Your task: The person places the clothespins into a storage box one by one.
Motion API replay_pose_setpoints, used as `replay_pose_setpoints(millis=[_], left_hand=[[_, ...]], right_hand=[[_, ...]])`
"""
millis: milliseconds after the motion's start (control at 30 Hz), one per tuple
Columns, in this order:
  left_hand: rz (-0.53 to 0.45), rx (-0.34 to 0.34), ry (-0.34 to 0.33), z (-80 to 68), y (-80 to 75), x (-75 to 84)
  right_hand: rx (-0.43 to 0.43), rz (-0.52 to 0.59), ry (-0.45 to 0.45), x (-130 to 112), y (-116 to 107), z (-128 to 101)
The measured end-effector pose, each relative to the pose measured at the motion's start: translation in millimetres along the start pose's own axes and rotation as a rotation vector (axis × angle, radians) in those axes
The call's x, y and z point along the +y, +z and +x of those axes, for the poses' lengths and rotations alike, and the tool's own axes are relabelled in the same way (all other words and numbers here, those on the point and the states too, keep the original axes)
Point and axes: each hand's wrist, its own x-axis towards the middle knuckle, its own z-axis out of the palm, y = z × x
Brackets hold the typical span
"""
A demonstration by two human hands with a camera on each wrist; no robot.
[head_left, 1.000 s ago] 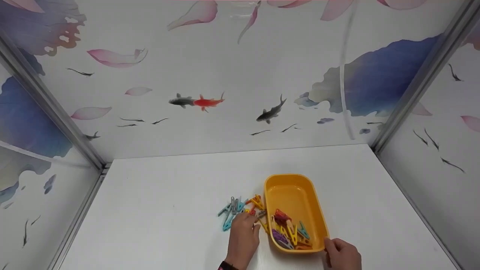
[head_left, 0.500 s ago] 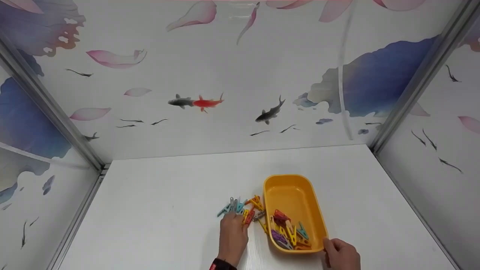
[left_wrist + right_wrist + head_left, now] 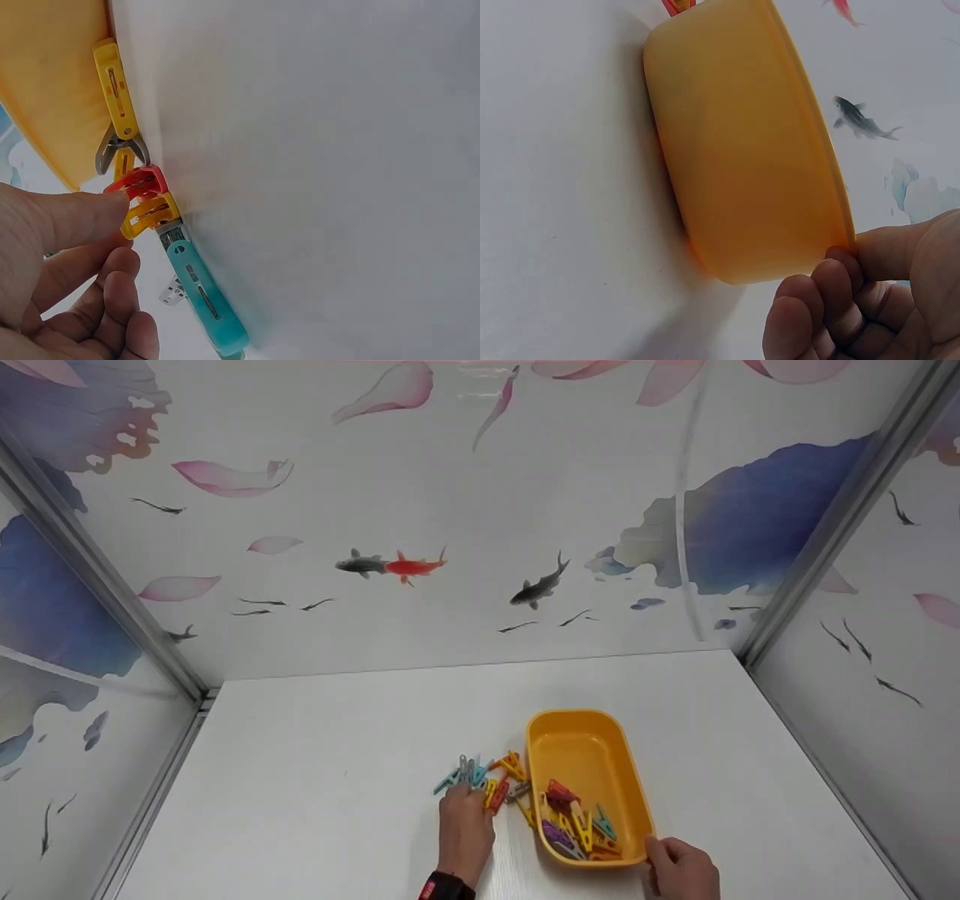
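Observation:
A yellow plastic tub (image 3: 577, 727) stands on the white table with several coloured clothespins (image 3: 574, 821) in its near end. A loose pile of clothespins (image 3: 474, 772) lies just left of it. My left hand (image 3: 466, 796) is on that pile. In the left wrist view its (image 3: 124, 234) thumb and curled forefinger pinch the ends of a red clothespin (image 3: 141, 180) and a yellow clothespin (image 3: 152, 214), with a teal clothespin (image 3: 206, 300) beside them. My right hand (image 3: 658, 849) grips the tub's near right corner; its (image 3: 844, 259) thumb and fingers curl round the tub (image 3: 735, 150) rim.
Painted panels with fish and petals wall the table (image 3: 315, 780) at the back and both sides, joined by metal corner posts (image 3: 105, 585). Another yellow clothespin (image 3: 114, 88) and a grey one (image 3: 118, 148) lie against the tub's outer wall.
My left hand has slid a little left, off the tub's edge and onto the loose pile. The right hand and the tub have stayed put.

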Motion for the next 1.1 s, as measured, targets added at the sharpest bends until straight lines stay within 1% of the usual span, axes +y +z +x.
replay_pose_setpoints(millis=[167,367,500,567,767,900,1000,1100], left_hand=[[0.017,-0.002,-0.015,2.2,0.5,0.2],[0.094,-0.008,-0.057,6.6,1.2,2.8],[0.128,-0.001,-0.066,8.3,-0.4,2.2],[0.123,0.003,-0.076,8.4,-1.5,1.2],[0.070,-0.014,-0.156,5.1,-6.0,-1.5],[0.032,0.001,-0.173,3.4,-11.5,1.2],[0.003,0.024,-0.164,2.2,-17.3,6.2],[-0.023,0.051,-0.135,0.6,-23.9,12.9]], right_hand=[[-0.006,0.004,0.032,0,0,0],[-0.002,0.003,0.009,1,0,1],[0.009,0.000,-0.002,2,1,2],[0.014,-0.001,-0.010,2,1,2],[0.014,-0.008,-0.010,3,1,2],[0.027,-0.014,-0.027,4,1,2],[0.029,-0.009,-0.037,5,1,2],[0.028,-0.007,-0.039,4,1,2]])
